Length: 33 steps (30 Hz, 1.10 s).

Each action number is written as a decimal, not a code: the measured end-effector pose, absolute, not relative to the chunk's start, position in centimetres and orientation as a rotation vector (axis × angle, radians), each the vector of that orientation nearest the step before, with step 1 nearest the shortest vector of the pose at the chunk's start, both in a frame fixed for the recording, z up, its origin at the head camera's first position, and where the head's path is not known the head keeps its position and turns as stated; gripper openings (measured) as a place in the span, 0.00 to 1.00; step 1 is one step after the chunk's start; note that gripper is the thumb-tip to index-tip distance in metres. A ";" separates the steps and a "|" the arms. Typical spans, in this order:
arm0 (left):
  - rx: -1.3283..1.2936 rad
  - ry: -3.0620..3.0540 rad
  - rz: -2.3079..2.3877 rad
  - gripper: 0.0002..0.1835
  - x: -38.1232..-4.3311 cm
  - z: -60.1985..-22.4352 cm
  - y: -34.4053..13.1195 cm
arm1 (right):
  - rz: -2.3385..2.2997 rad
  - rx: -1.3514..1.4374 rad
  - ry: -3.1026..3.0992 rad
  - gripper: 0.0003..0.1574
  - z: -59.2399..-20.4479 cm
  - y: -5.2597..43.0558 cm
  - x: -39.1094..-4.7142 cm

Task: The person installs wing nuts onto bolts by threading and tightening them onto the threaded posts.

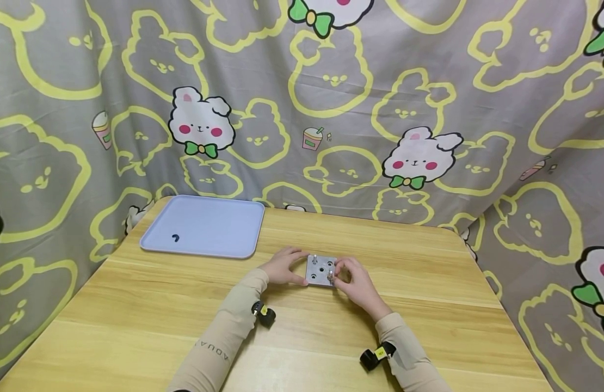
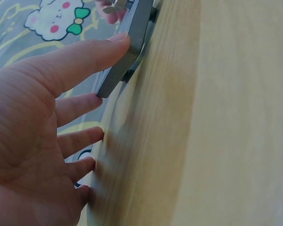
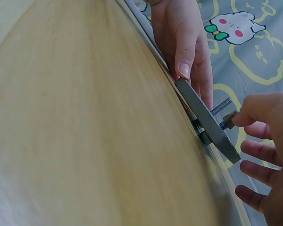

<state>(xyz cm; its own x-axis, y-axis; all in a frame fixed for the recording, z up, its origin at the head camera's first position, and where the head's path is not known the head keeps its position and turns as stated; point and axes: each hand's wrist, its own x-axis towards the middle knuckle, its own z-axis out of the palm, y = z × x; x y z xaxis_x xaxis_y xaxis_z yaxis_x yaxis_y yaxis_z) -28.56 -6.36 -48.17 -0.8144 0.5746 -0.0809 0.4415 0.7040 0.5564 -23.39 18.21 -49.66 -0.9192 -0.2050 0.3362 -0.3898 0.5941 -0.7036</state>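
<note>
A square grey metal plate (image 1: 321,270) with several holes sits low over the wooden table, bolt heads showing under it in the wrist views. One bare bolt (image 3: 221,106) sticks up from its face. A second bolt bears a small wing nut (image 3: 229,120). My left hand (image 1: 282,267) holds the plate at its left edge, thumb at the near corner and index finger at the far one; its other fingertips rest on the table. With thumb and index finger my right hand (image 1: 356,284) pinches the wing nut, the remaining fingers spread beside the plate.
A light blue tray (image 1: 219,218) lies at the table's far left, with a small dark curved piece (image 1: 176,238) in it. The wooden table (image 1: 302,337) reaches back to a patterned curtain (image 1: 263,71), which also hangs along both sides.
</note>
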 end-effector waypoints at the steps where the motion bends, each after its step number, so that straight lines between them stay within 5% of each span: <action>1: 0.808 2.665 0.776 0.46 -28.6 -48.2 -6.4 | 1.226 0.489 -2.605 0.14 -49.7 18.2 -23.4; 8: 0.787 2.664 0.790 0.46 -28.6 -48.3 -6.3 | 1.205 0.456 -2.662 0.20 -49.5 18.2 -23.3; 27: 0.792 2.658 0.795 0.46 -28.5 -48.1 -6.4 | 1.242 0.486 -2.619 0.03 -49.5 18.1 -23.3; 33: 0.793 2.665 0.796 0.46 -28.5 -48.2 -6.3 | 1.218 0.469 -2.648 0.11 -49.7 18.2 -23.4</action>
